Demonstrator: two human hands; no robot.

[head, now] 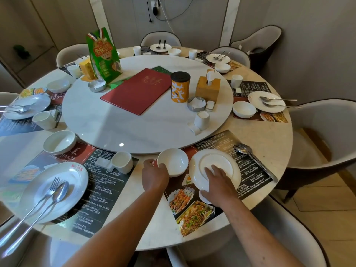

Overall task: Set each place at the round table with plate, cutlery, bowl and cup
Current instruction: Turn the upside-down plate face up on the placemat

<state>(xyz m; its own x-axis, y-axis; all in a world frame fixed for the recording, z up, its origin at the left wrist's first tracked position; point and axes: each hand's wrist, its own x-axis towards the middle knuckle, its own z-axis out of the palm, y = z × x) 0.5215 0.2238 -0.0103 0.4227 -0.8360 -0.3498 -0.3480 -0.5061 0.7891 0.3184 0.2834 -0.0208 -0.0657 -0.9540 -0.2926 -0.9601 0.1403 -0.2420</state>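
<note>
On the near placemat [227, 143] my right hand [216, 186] grips the near rim of a white plate [217, 166], fingers lying on its face. Just left of it, my left hand [154, 174] holds the near edge of a small white bowl [173, 161]. A spoon [250, 157] lies on the mat to the right of the plate. A white cup [201, 120] stands on the turntable edge beyond this place. The place to the left has a plate with fork and spoon [54, 191], a bowl [59, 142] and a cup [122, 161].
The marble turntable [115, 124] carries a red menu [137, 90], an orange canister [180, 86], a tissue box [208, 88] and a green bag [103, 54]. Other set places ring the round table [273, 143]. Grey chairs [323, 135] surround it.
</note>
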